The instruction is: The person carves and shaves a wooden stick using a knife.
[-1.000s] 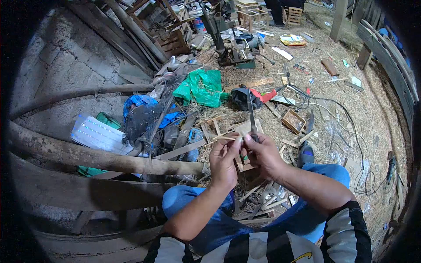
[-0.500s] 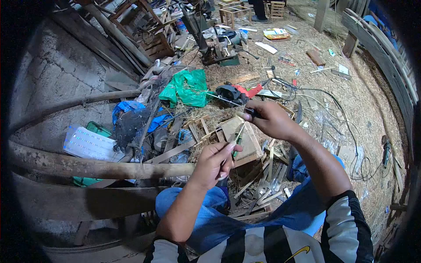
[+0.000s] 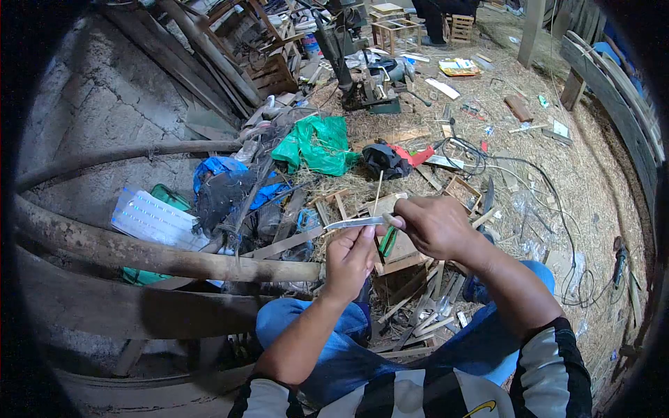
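My right hand (image 3: 440, 226) is closed around the handle of a knife (image 3: 354, 223); its handle is mostly hidden and its narrow blade points left. My left hand (image 3: 350, 263) pinches a thin wooden stick (image 3: 378, 192) that stands up behind the blade. The blade lies across the stick just above my left fingertips, and my right thumb is close beside it. Below the hands is a wooden box (image 3: 402, 265). A green-handled object (image 3: 388, 241) shows on or above the box, partly covered by my hands; I cannot tell its kind.
A bamboo pole (image 3: 174, 258) runs in from the left beside my leg. Wood scraps (image 3: 425, 322) lie around my feet. Ahead are a green plastic bag (image 3: 317, 145), a red and black power tool (image 3: 394, 160) and cables (image 3: 540, 171) on the straw-covered floor.
The knife has swung from pointing up and left to nearly level, and its blade now crosses the stick. My right hand has come down closer to my left. The view has shifted slightly.
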A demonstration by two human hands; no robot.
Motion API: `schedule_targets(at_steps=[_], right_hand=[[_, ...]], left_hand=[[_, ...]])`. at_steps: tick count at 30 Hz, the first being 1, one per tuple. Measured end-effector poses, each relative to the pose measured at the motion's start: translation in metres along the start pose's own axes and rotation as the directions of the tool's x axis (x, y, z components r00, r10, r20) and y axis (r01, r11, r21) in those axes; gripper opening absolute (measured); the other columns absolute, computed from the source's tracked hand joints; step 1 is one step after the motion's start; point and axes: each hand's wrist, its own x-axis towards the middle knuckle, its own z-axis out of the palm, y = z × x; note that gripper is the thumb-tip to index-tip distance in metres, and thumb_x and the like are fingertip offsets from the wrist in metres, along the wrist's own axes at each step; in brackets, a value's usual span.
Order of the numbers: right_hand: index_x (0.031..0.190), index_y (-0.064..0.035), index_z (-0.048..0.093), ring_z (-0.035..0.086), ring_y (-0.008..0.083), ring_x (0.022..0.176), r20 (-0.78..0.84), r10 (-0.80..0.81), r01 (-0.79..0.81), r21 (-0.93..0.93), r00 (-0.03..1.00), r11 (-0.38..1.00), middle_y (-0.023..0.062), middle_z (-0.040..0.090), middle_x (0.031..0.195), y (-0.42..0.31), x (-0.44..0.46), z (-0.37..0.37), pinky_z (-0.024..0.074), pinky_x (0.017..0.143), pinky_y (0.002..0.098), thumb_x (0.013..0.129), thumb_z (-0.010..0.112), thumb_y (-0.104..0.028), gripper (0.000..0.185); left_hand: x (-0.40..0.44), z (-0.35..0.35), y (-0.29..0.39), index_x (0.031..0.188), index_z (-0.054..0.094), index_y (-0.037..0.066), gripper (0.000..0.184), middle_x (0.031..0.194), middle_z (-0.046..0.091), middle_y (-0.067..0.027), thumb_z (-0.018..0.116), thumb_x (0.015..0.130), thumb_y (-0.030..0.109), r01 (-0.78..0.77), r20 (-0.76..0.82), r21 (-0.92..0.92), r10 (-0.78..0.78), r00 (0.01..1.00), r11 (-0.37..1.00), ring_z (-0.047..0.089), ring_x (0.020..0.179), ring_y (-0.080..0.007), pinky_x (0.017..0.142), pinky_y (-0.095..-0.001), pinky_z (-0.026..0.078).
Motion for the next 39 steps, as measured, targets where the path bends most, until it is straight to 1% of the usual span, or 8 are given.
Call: schedule_targets(at_steps=[8, 11, 14, 18, 24, 32, 36, 39], right_hand=[[0.097, -0.0119, 0.057, 0.064, 0.0382, 0.07, 0.006, 0.136, -0.135, -0.083, 0.991, 0.987, 0.0156, 0.065, 0.076, 0.031, 0.007, 0.005, 0.0474, 0.056, 0.051, 0.098, 0.051, -0.036, 0.025], [0.096, -0.0105, 0.058, 0.063, 0.0423, 0.073, -0.054, 0.445, -0.448, -0.11, 0.894, 0.887, 0.0186, 0.064, 0.075, 0.055, 0.014, -0.013, 0.0478, 0.062, 0.0539, 0.1, 0.049, -0.035, 0.027], [0.097, -0.0078, 0.058, 0.061, 0.0435, 0.072, -0.067, 0.394, -0.387, 0.092, 0.917, 0.917, 0.0195, 0.061, 0.074, 0.044, 0.008, -0.009, 0.0453, 0.063, 0.0534, 0.1, 0.05, -0.036, 0.029], [0.097, -0.0086, 0.056, 0.061, 0.0422, 0.071, 0.025, 0.104, -0.106, 0.109, 0.994, 0.988, 0.0183, 0.061, 0.077, 0.003, -0.004, 0.008, 0.046, 0.06, 0.0514, 0.097, 0.054, -0.03, 0.022], [0.093, -0.0117, 0.056, 0.065, 0.0378, 0.071, 0.031, 0.067, -0.068, 0.022, 0.997, 0.997, 0.013, 0.066, 0.08, 0.004, -0.002, 0.011, 0.0489, 0.056, 0.0502, 0.097, 0.052, -0.037, 0.026], [0.096, -0.0121, 0.059, 0.065, 0.0376, 0.071, 0.075, 0.152, -0.145, -0.088, 0.986, 0.985, 0.0142, 0.067, 0.081, 0.02, 0.004, 0.013, 0.0496, 0.058, 0.051, 0.097, 0.052, -0.039, 0.028], [0.1, -0.014, 0.062, 0.066, 0.0383, 0.072, 0.044, 0.45, -0.435, -0.191, 0.892, 0.88, 0.015, 0.068, 0.078, 0.064, 0.008, 0.008, 0.0499, 0.062, 0.052, 0.099, 0.047, -0.041, 0.031], [0.096, -0.0119, 0.059, 0.064, 0.0411, 0.07, -0.063, 0.395, -0.4, -0.091, 0.916, 0.912, 0.0173, 0.064, 0.072, 0.059, 0.007, 0.0, 0.0478, 0.061, 0.0534, 0.099, 0.048, -0.039, 0.029]], left_hand=[[0.004, -0.003, 0.005, 0.098, 0.06, 0.0, 0.027, 0.051, 0.037, 0.0049, 0.05, 0.104, 0.024, 0.151, 0.062, -0.277, -0.139, 0.988, 0.949, 0.031, 0.038, -0.005, 0.036, -0.0216, 0.026], [-0.003, -0.002, 0.003, 0.098, 0.061, -0.001, 0.028, 0.051, 0.038, 0.0047, 0.051, 0.103, 0.024, 0.18, 0.102, -0.271, -0.157, 0.982, 0.946, 0.031, 0.038, -0.005, 0.036, -0.0217, 0.027], [-0.001, -0.002, 0.0, 0.1, 0.063, -0.002, 0.028, 0.051, 0.039, 0.0048, 0.053, 0.103, 0.025, 0.132, 0.018, -0.173, -0.131, 0.991, 0.976, 0.032, 0.038, -0.0046, 0.036, -0.0217, 0.027], [-0.001, 0.003, -0.002, 0.099, 0.068, 0.0, 0.027, 0.054, 0.043, 0.0057, 0.054, 0.103, 0.023, 0.111, -0.054, -0.097, -0.117, 0.992, 0.989, 0.035, 0.042, -0.0024, 0.039, -0.0203, 0.027], [0.0, 0.007, -0.009, 0.101, 0.07, -0.001, 0.023, 0.058, 0.047, 0.0068, 0.057, 0.101, 0.018, -0.031, -0.076, 0.024, 0.032, 0.997, 0.999, 0.036, 0.046, -0.0014, 0.042, -0.0208, 0.027], [0.011, 0.005, -0.014, 0.104, 0.068, -0.003, 0.028, 0.052, 0.04, 0.0074, 0.059, 0.099, 0.023, 0.128, -0.145, -0.042, -0.133, 0.98, 0.991, 0.034, 0.039, -0.0021, 0.035, -0.0208, 0.025], [0.0, 0.001, -0.012, 0.103, 0.072, 0.0, 0.026, 0.054, 0.043, 0.009, 0.057, 0.101, 0.022, 0.14, -0.147, -0.004, -0.139, 0.979, 0.99, 0.033, 0.042, -0.0013, 0.039, -0.0219, 0.023], [-0.001, -0.001, -0.012, 0.104, 0.072, 0.0, 0.025, 0.054, 0.044, 0.0088, 0.058, 0.1, 0.02, 0.114, -0.132, 0.014, -0.111, 0.985, 0.993, 0.034, 0.042, -0.001, 0.039, -0.0215, 0.024]])
